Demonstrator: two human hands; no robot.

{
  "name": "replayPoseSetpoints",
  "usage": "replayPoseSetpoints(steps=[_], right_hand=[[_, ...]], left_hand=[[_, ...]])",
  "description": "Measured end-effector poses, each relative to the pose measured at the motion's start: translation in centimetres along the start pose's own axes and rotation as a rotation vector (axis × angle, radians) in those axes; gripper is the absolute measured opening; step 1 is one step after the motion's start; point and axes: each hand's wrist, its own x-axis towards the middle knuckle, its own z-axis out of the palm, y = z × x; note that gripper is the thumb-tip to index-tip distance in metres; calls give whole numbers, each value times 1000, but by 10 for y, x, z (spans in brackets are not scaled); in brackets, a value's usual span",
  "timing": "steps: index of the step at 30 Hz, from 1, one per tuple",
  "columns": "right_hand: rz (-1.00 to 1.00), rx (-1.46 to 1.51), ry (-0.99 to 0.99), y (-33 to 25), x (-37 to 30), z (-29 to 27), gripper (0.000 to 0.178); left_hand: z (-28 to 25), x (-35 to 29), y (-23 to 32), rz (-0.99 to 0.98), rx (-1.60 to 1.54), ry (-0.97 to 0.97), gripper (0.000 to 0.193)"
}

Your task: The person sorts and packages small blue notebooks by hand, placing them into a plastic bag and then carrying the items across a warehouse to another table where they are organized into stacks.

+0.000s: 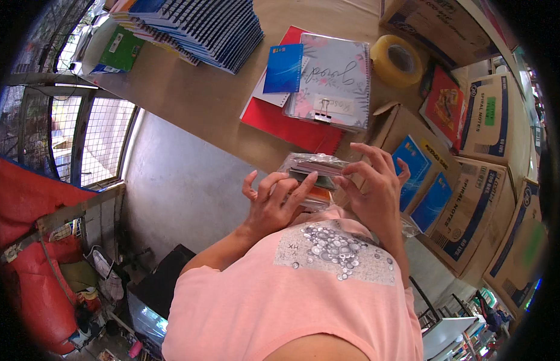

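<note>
Close in front of my chest is a bundle of small notebooks in clear plastic, their edges facing up. My left hand grips its left side, index finger laid across the top. On the other side my right hand pinches the plastic between thumb and index finger, its other fingers raised. The undersides of both the bundle and my grip are hidden. Just beyond lie a red notebook, a floral spiral notebook with a black binder clip, and a small blue notebook.
A tall stack of spiral notebooks stands at the far left of the brown table. A roll of tape lies right of the floral notebook. Cardboard boxes crowd the right side, with blue notebooks on the nearest one.
</note>
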Motion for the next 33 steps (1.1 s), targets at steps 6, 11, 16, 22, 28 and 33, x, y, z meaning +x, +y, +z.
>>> replayPoseSetpoints(steps=[6,11,16,22,28,33], right_hand=[[-17,-23,25,1,-2,3,17],[-46,-41,2,0,3,1,27],[-72,-89,22,-1,11,2,30],[-58,-72,16,4,18,4,26],[-24,-41,3,1,17,4,18],[16,55,-26,2,17,1,14]], left_hand=[[-1,-4,-4,46,-33,29,48],[3,1,-2,10,-13,17,44],[6,8,-2,-66,-142,-6,39],[2,8,-5,-82,-259,-47,34],[3,3,-9,-20,-225,-28,33],[2,2,-8,37,-181,-37,30]])
